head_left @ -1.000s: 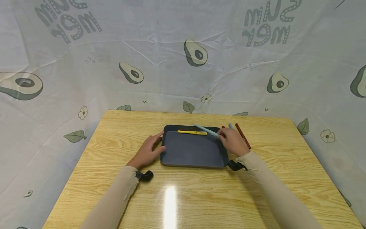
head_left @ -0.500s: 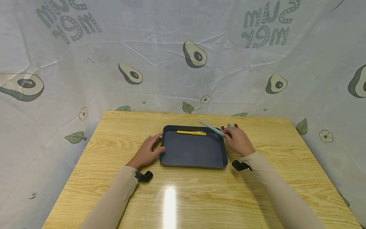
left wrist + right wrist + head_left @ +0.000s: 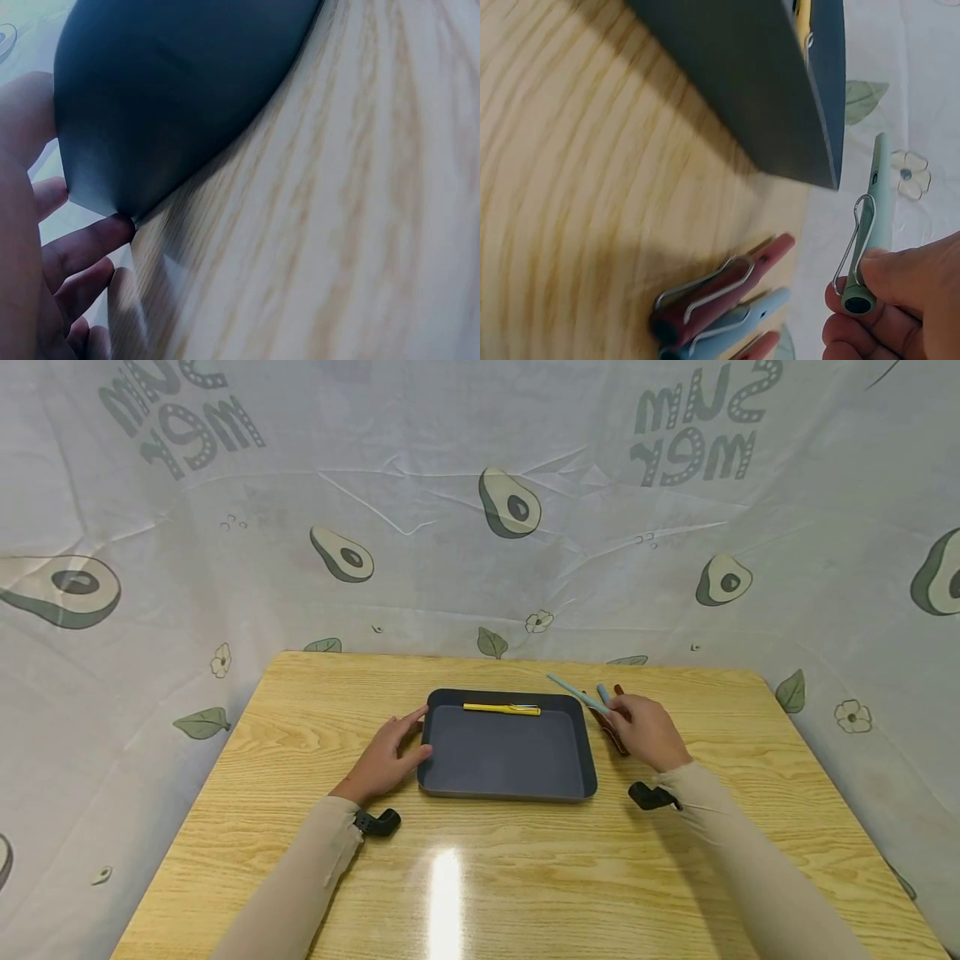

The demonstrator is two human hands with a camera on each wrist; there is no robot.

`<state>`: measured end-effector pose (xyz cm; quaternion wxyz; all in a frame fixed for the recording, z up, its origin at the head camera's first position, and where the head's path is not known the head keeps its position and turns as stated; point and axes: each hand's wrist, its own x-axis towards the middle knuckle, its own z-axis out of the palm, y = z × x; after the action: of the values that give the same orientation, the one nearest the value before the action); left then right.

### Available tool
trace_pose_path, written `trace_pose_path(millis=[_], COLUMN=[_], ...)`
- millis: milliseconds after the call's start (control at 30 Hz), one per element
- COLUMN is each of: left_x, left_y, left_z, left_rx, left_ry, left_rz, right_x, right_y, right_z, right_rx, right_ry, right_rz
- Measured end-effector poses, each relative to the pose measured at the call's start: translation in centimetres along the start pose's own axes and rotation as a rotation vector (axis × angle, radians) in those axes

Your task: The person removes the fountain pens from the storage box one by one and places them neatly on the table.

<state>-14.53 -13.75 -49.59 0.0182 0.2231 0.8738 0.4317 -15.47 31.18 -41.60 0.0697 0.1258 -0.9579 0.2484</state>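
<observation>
In the head view, a dark grey tray (image 3: 510, 760) stands on the table with a yellow pen (image 3: 501, 709) lying along its back side. My left hand (image 3: 386, 760) rests at the tray's left side, fingers spread, fingertips touching its wall (image 3: 172, 97) in the left wrist view. To the right of the tray, my right hand (image 3: 648, 731) pinches a pale green pen (image 3: 877, 202) by its clip end between thumb and fingers. Its tapered end points away to the back left, raised above the table.
Beside the tray on the right lie a dark red pen (image 3: 712, 296), a light blue pen (image 3: 739, 326) and another red pen (image 3: 761, 346), partly hidden by the right hand in the head view. A patterned cloth (image 3: 420, 593) hangs behind the wooden table (image 3: 360, 902).
My right hand has carried the pale green pen rightward, from over the tray's back right corner to above the other pens. The left hand and the yellow pen stay put.
</observation>
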Motion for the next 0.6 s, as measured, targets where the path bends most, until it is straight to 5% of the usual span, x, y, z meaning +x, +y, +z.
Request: trace_pose_path(millis=[600], left_x=[-0.1], left_y=[-0.1], left_z=[0.1], left_rx=[-0.008], left_ry=[-0.002], left_rz=[0.017], right_x=[-1.5], right_y=[3.3], right_z=[-1.1], right_rx=[0.025], right_ry=[0.033], right_rz=[0.096])
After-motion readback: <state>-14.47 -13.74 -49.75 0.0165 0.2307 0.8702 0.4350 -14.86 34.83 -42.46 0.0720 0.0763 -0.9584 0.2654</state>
